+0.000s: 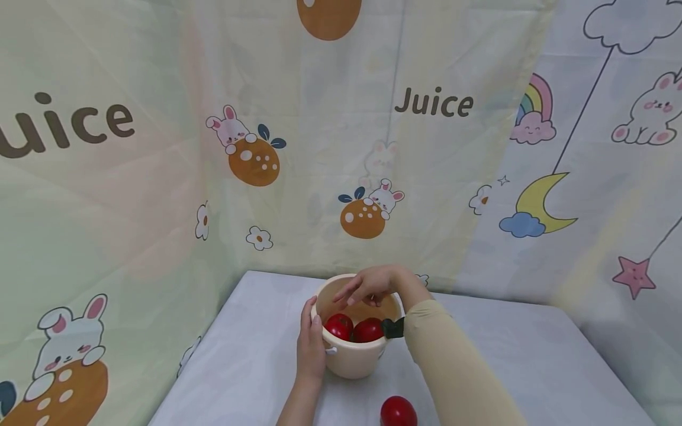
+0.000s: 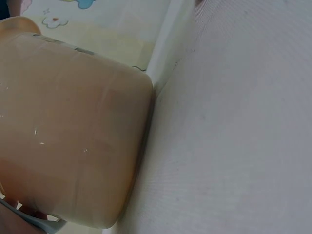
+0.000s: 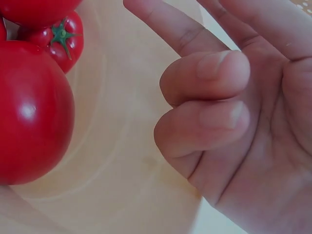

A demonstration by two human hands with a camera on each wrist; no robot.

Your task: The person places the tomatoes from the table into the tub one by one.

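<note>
A cream bucket (image 1: 350,362) with red tomatoes (image 1: 369,330) inside stands upright on the table. My left hand (image 1: 311,340) holds its left side, thumb near the rim. In the left wrist view the bucket wall (image 2: 68,131) fills the left, and part of that hand (image 2: 14,222) shows by the grey handle (image 2: 41,223). Over the bucket's opening is my right hand (image 1: 373,287), holding nothing. In the right wrist view two of its fingers (image 3: 204,124) are bent while others stretch out, apart from a large tomato (image 3: 34,112) and one with a green star-shaped calyx (image 3: 62,35).
Another red tomato (image 1: 398,410) lies on the white-covered table (image 1: 522,361), in front of the bucket. Printed curtains (image 1: 298,207) with rabbits and oranges hang behind and to the sides. A dark band (image 1: 393,328) sits on my right wrist, close to the bucket rim.
</note>
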